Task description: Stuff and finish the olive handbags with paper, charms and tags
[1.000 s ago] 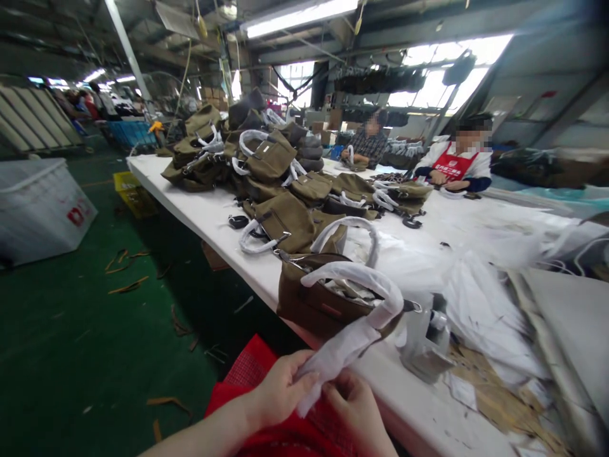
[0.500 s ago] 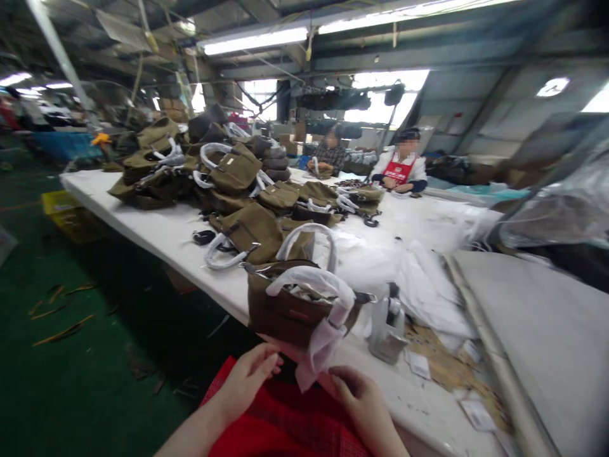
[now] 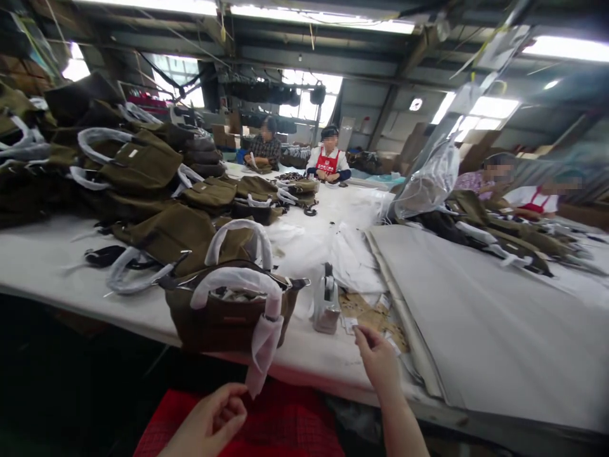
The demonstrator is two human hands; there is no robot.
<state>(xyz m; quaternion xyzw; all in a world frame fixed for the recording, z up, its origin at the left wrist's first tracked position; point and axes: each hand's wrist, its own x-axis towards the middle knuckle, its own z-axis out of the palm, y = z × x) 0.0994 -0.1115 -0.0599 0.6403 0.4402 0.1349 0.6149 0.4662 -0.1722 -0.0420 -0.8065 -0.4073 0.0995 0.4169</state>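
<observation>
An olive-brown bag (image 3: 209,320) stands at the table's near edge, its handles wrapped in white film. From the front handle a loose strip of white wrap (image 3: 262,355) hangs over the edge. My left hand (image 3: 221,412) is beside the strip's lower end, fingers loosely curled, thumb and forefinger apart, nothing visible between them. To the right of the bag stands a grey tape dispenser (image 3: 327,304). Beyond it, my right hand (image 3: 378,362) has thumb and forefinger together at the edge of a small white label (image 3: 350,324) lying near brown paper (image 3: 364,309).
Olive bags (image 3: 137,162) with wrapped handles are heaped at the left and back of the white table (image 3: 42,260). A padded grey board (image 3: 480,304) lies at the right. More bags (image 3: 504,241) lie behind it. Several people sit at the far side, one in a red apron (image 3: 328,164).
The view has swung to the right. My right hand has moved from beside the hanging wrap to the white label past the dispenser. My left hand is now closer to the wrap's lower end.
</observation>
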